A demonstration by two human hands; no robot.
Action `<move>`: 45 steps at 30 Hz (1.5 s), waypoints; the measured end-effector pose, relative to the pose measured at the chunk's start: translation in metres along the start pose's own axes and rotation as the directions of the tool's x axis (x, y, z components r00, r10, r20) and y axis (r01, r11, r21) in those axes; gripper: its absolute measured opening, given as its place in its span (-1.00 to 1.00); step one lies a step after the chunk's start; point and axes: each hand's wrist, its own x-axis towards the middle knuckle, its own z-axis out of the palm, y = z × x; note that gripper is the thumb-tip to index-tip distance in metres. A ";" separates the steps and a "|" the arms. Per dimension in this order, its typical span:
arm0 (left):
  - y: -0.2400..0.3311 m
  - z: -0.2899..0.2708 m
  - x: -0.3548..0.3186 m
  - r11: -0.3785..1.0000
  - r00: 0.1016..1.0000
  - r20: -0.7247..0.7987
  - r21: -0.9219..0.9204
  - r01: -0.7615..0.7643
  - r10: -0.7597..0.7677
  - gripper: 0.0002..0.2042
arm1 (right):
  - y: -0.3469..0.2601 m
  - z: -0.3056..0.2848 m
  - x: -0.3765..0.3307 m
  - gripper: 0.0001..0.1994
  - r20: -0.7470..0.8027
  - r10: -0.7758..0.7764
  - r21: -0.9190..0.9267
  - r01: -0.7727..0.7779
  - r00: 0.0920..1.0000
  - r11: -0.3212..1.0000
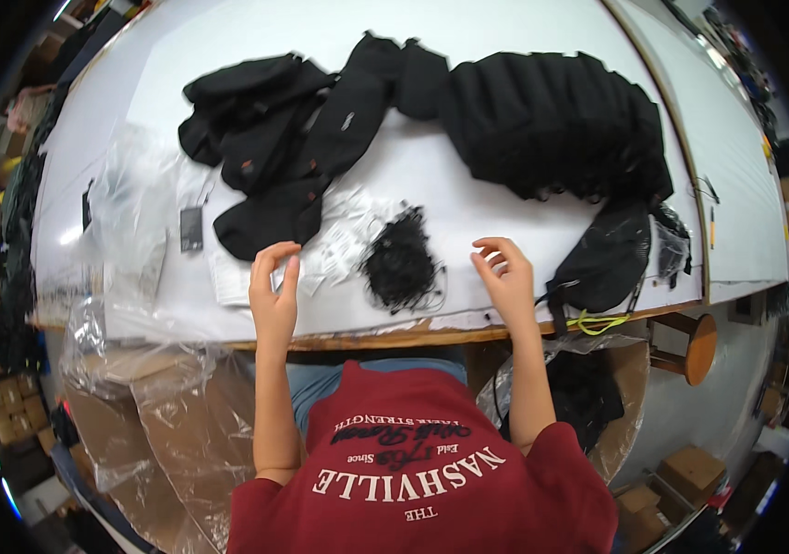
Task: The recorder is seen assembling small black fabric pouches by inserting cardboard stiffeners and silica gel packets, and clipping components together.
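Note:
My left hand (273, 288) is raised over the front part of the table, its fingers loosely bent and nothing visible in them. Just beyond its fingertips lies a black fabric piece (270, 222), perhaps a pouch; whether they touch, I cannot tell. My right hand (505, 279) hovers near the table's front edge, fingers curved, thumb apart, holding nothing visible. Between the hands sits a tangled heap of thin black cords (401, 263). White paper labels (337, 240) are scattered beside the heap. A black fabric bag (605, 263) rests to the right of my right hand.
Stacked black fabric pieces (552, 120) and a looser black pile (256, 111) lie farther back. Clear plastic (131, 212) and a dark card (191, 229) are at left. A yellow-green cord (598, 324) hangs at the front edge. Plastic-lined cartons (182, 415) stand below; a stool (699, 351) is right.

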 end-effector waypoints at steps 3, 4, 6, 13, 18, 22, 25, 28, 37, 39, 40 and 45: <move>-0.022 -0.022 -0.038 0.997 0.994 -0.091 0.053 0.061 -0.056 -0.87 | 0.008 0.036 -0.015 -0.89 0.022 -0.022 -0.180 0.025 1.000 0.983; -0.030 -0.027 -0.047 0.996 0.994 -0.086 0.054 0.073 -0.068 -0.87 | 0.009 0.043 -0.017 -0.88 -0.004 -0.113 -0.332 0.105 0.994 0.937; -0.047 -0.040 -0.067 0.984 0.969 -0.178 -0.087 0.156 -0.170 -0.85 | 0.006 0.049 -0.015 -0.86 0.026 -0.051 -0.309 0.056 0.998 0.949; -0.076 -0.067 -0.071 0.988 0.944 -0.304 -0.129 0.089 -0.125 -0.81 | 0.004 -0.007 -0.011 -0.84 -0.235 -0.052 -0.212 0.001 0.971 0.977; -0.103 -0.087 -0.035 0.936 0.913 -0.392 0.269 0.228 -0.109 -0.52 | 0.008 -0.041 -0.007 -0.83 -0.372 -0.041 -0.524 -0.173 0.927 0.834; -0.134 -0.083 -0.026 0.818 0.928 -0.365 0.512 0.263 -0.070 -0.39 | -0.002 -0.029 -0.016 -0.76 -0.018 -0.036 -0.613 0.018 0.999 0.790; -0.139 -0.081 -0.025 0.771 0.947 -0.267 0.561 0.302 -0.177 -0.31 | -0.011 -0.010 -0.024 -0.78 0.299 0.029 -0.556 0.150 0.954 0.818; -0.129 -0.080 -0.025 0.738 0.947 -0.280 0.604 0.300 -0.155 -0.30 | 0.001 -0.003 -0.028 -0.82 0.349 -0.058 -0.576 0.263 0.935 0.774; -0.084 -0.099 -0.021 0.776 0.952 -0.220 0.555 0.300 -0.211 -0.72 | -0.014 0.002 -0.030 -0.90 0.208 0.031 -0.080 -0.014 0.978 0.997; -0.059 -0.105 -0.021 0.847 0.930 -0.219 0.391 0.361 -0.295 -0.75 | -0.031 0.011 -0.035 -0.94 0.201 0.067 0.221 -0.112 0.977 0.969; -0.047 -0.105 -0.024 0.884 0.904 -0.201 0.212 0.416 -0.377 -0.78 | -0.036 0.014 -0.036 -0.94 0.199 0.042 0.313 -0.104 0.979 0.944; 0.009 -0.068 -0.049 0.928 0.955 -0.118 -0.297 0.227 -0.272 -0.66 | -0.081 0.045 -0.051 -0.94 0.252 -0.044 0.471 -0.083 0.967 0.878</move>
